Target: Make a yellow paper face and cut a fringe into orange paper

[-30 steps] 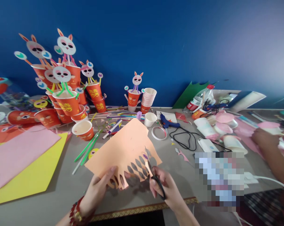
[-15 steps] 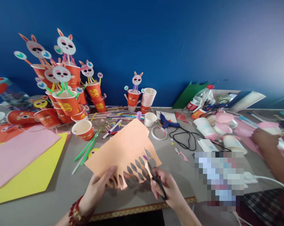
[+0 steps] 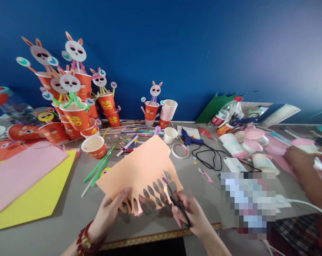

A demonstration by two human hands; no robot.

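A sheet of orange paper (image 3: 142,163) is pinched at its lower left edge by my left hand (image 3: 114,208), thumb on top. Rows of leaf-shaped holes run along its near edge, leaving ragged strips there. My right hand (image 3: 189,211) grips black-handled scissors (image 3: 180,204), whose blades reach up over the paper's right part among the holes. The fingers in the handles are partly hidden, and so are the left fingers beneath the sheet. On the left wrist is a dark red beaded bracelet (image 3: 83,238).
Red paper cups with rabbit faces (image 3: 77,115) stand stacked at the left, behind pink paper (image 3: 30,170) and yellow paper (image 3: 57,199). A blue glue gun (image 3: 190,138), tape roll (image 3: 180,150) and white cup (image 3: 170,135) lie beyond the sheet. A co-worker's hand (image 3: 301,160) is at the right.
The scissors and my right hand have shifted very slightly relative to the paper. My left hand keeps its pinch on the sheet, and the co-worker's hand has moved a little.
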